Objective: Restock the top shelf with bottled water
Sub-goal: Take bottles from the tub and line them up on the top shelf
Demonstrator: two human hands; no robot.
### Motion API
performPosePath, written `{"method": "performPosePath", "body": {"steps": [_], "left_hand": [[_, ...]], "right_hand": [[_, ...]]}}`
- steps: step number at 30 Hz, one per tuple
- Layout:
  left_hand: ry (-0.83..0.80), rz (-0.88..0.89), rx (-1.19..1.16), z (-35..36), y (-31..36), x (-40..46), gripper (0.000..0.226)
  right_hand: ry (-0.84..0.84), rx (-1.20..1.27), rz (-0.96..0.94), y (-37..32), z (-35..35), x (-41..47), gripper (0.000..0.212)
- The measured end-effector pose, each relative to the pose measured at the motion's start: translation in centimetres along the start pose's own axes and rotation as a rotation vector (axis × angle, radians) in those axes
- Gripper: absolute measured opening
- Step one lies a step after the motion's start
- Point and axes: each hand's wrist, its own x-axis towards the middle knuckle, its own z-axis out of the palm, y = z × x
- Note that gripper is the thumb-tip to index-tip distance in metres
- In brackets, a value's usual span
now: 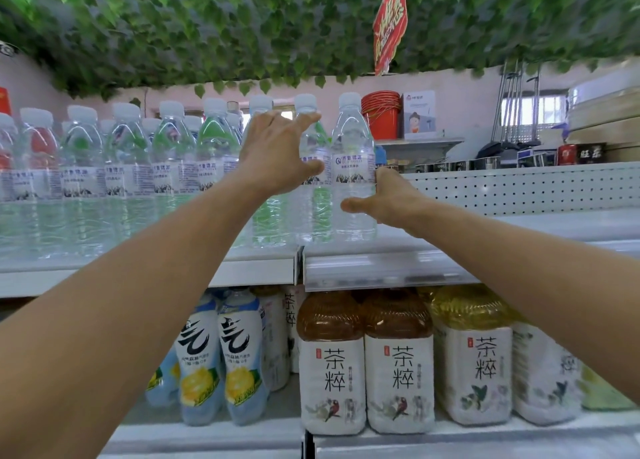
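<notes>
Both your arms are up at the top shelf (388,268) right now. Your left hand (277,154) is spread wide, fingers up around 12 o'clock, thumb hooked across the label of a water bottle (311,181) so it's gripping that one from the front. Your right hand (384,195) sits just at 3 o'clock of it, wrapped round the lower half of the end bottle (353,168), thumb poking out across the front toward 9 o'clock, fingers hidden behind so can't say exactly how they lie. Both bottles stand upright on the shelf, touching each other, right near the front edge.

Off to 9 o'clock there's the whole row of water bottles (121,168) already lined up, white caps, same labels, several deep. The shelf stretch at 3 o'clock of your right hand has a white pegboard panel (519,188) behind it.

One shelf down, around 6 o'clock, are brown tea bottles (367,361) with white labels, yellowish ones at their 3 o'clock, and lemon drink bottles (221,358) at their 9. Fake ivy (242,26) hangs overhead with a red sign (389,22).
</notes>
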Motion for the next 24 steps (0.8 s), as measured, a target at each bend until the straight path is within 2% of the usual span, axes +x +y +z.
{"method": "performPosePath", "body": {"steps": [3,5,10,14,19,24], "left_hand": [[-0.001,-0.007,0.001,0.1,0.3,-0.7,0.080],[0.016,-0.013,-0.003,0.2,0.6,-1.8,0.079],[0.118,-0.027,-0.142,0.4,2.8,-8.8,0.061],[0.108,-0.057,-0.244,1.4,5.2,-15.9,0.051],[0.018,-0.131,-0.371,3.0,7.5,-23.1,0.043],[-0.279,-0.296,-0.501,6.4,9.6,-30.7,0.036]], "right_hand": [[-0.039,-0.036,0.018,-0.2,-0.1,-0.8,0.075],[-0.021,-0.087,-0.004,-0.4,-0.3,-2.3,0.077],[0.232,-0.320,-0.197,-0.7,-1.0,-8.8,0.058],[0.279,-0.410,-0.372,0.2,-1.1,-14.2,0.035],[0.187,-0.406,-0.400,3.0,0.1,-20.4,0.022],[-0.065,-0.327,-0.267,8.9,2.8,-26.4,0.012]]}}
